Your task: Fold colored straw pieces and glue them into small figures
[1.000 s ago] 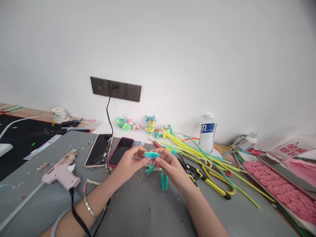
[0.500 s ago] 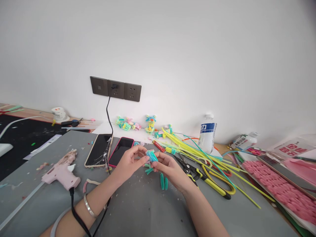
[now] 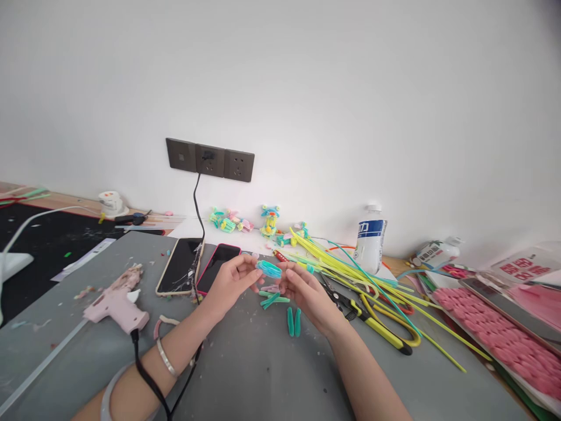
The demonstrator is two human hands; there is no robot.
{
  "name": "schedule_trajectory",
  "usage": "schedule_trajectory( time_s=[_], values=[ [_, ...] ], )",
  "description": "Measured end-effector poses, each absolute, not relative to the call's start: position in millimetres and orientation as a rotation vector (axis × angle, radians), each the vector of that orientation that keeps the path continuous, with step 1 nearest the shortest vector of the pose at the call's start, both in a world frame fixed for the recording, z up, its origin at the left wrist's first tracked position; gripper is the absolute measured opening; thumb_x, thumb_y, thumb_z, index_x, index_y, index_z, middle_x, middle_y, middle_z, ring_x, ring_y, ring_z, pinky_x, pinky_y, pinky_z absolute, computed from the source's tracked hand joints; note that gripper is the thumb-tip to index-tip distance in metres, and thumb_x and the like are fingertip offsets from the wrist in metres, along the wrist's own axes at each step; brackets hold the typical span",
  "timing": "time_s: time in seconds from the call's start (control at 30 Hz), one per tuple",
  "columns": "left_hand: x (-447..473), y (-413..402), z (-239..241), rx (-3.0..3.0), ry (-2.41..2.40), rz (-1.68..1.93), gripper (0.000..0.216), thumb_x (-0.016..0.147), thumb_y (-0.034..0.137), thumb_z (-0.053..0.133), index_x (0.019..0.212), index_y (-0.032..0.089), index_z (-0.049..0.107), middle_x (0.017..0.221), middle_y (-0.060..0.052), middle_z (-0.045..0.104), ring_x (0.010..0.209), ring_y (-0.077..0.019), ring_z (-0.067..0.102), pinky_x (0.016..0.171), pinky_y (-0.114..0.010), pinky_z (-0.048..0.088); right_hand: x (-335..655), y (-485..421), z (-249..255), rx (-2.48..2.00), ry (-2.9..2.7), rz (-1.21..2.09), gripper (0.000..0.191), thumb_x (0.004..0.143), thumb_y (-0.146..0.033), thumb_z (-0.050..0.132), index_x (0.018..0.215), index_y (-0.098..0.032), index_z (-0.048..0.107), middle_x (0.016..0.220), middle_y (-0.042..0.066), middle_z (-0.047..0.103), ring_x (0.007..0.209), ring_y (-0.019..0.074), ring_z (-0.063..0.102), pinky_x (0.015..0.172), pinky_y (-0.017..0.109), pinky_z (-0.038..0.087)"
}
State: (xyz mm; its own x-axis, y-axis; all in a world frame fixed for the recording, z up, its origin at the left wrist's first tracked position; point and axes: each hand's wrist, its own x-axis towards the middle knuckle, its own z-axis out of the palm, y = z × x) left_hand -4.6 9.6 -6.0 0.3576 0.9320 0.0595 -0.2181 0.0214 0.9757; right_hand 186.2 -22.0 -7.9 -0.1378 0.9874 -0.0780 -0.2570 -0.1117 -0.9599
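A small light-blue bundle of bent pipe cleaners is held up between my two hands, above the grey mat. My left hand pinches its left end with thumb and fingers. At its right end, the fingertips of my right hand are closed on it. Just below lie short green and pink pipe cleaner pieces. Two folded teal pipe cleaner loops rest on the mat near my right wrist.
A pink glue gun lies left, its black cord passing my left forearm. Two phones lie behind my left hand. Yellow pipe cleaners, pliers and a white bottle are at right. Finished pipe cleaner figures stand by the wall.
The light-blue bundle has turned from a tilted, upright position to lying more sideways between my fingers. My hands have shifted slightly, showing more of the pieces below.
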Motion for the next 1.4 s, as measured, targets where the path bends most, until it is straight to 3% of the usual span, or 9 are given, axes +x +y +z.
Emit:
schedule_trajectory(
  time_s=[0.3,0.5,0.7,0.83,0.9,1.0,1.17,1.27,1.4],
  values=[
    [-5.7,19.7,-11.1,1.125,0.788,1.265,0.031,0.071,0.04,0.077,0.085,0.016,0.064,0.07,-0.001,0.063,0.067,-0.0138,0.059,0.053,-0.022,0.047,203.2,-5.1,-17.5,-1.031,-0.792,1.177,0.051,0.063,-0.061,0.077,0.087,-0.018,0.067,0.06,-0.003,0.053,0.054,0.0113,0.044,0.051,0.024,0.032],
    [-8.7,23.8,-11.1,1.057,0.779,1.347,0.031,0.069,0.04,0.077,0.085,0.016,0.065,0.071,-0.001,0.064,0.07,-0.0147,0.06,0.055,-0.022,0.046,189.4,-16.8,-15.0,-0.972,-0.799,0.659,0.047,0.083,-0.061,0.06,0.061,-0.02,0.052,0.052,-0.005,0.04,0.05,0.0113,0.035,0.051,0.027,0.027],
    [-6.5,25.1,-12.3,1.044,0.752,1.303,0.033,0.064,0.039,0.081,0.082,0.016,0.065,0.072,-0.002,0.065,0.071,-0.0157,0.061,0.057,-0.023,0.047,100.5,-46.6,8.9,-0.905,-1.059,0.882,0.047,0.093,-0.062,0.042,0.07,-0.023,0.054,0.051,-0.003,0.047,0.048,0.0144,0.043,0.052,0.028,0.035],
    [-7.7,24.4,-11.1,1.01,0.742,1.289,0.032,0.065,0.039,0.081,0.081,0.016,0.066,0.073,-0.001,0.066,0.07,-0.0152,0.06,0.057,-0.023,0.045,19.3,-55.4,27.1,-0.828,-1.663,1.069,0.045,0.099,-0.051,0.034,0.074,-0.021,0.058,0.07,0.002,0.059,0.067,0.0166,0.057,0.067,0.03,0.048],
    [-8.5,23.7,-11.3,1.032,0.715,1.286,0.03,0.069,0.04,0.079,0.083,0.016,0.067,0.074,-0.002,0.065,0.071,-0.0146,0.06,0.058,-0.022,0.046,-15.5,-52.4,28.4,-0.913,-1.938,0.925,0.024,0.095,-0.042,0.05,0.094,-0.02,0.06,0.092,0.005,0.064,0.086,0.0201,0.062,0.08,0.033,0.05],
    [-8.7,25.5,-13.5,0.972,0.723,1.288,0.031,0.069,0.04,0.079,0.084,0.016,0.066,0.079,-0.003,0.066,0.075,-0.0153,0.063,0.059,-0.023,0.048,-53.9,-41.4,20.3,-1.284,-2.256,0.567,0.041,0.082,-0.034,0.068,0.114,-0.012,0.055,0.112,0.018,0.062,0.107,0.034,0.058,0.089,0.049,0.049],
    [-9.6,35.8,-18.4,0.773,0.719,1.36,0.036,0.063,0.04,0.083,0.082,0.015,0.065,0.075,-0.002,0.066,0.073,-0.0137,0.063,0.059,-0.022,0.048,-83.8,-24.0,2.6,-1.463,-2.503,0.522,0.088,0.071,-0.028,0.077,0.142,-0.004,0.032,0.114,0.027,0.064,0.099,0.038,0.067,0.073,0.049,0.057],
    [-10.2,38.9,-19.0,0.718,0.709,1.369,0.04,0.061,0.039,0.085,0.085,0.015,0.066,0.076,-0.002,0.067,0.072,-0.0127,0.063,0.059,-0.021,0.049,-88.4,-22.7,-1.7,-1.385,-2.574,0.452,0.083,0.075,-0.022,0.072,0.143,0.001,0.03,0.101,0.026,0.071,0.09,0.036,0.071,0.065,0.044,0.059],
    [-10.2,37.5,-19.4,0.695,0.703,1.372,0.04,0.06,0.038,0.086,0.086,0.015,0.066,0.079,-0.002,0.067,0.072,-0.0117,0.062,0.059,-0.02,0.049,-87.9,-28.4,-3.3,-1.319,-2.604,0.327,0.065,0.077,-0.012,0.066,0.135,0.003,0.039,0.094,0.023,0.072,0.083,0.0305,0.072,0.061,0.035,0.06]
  ],
)
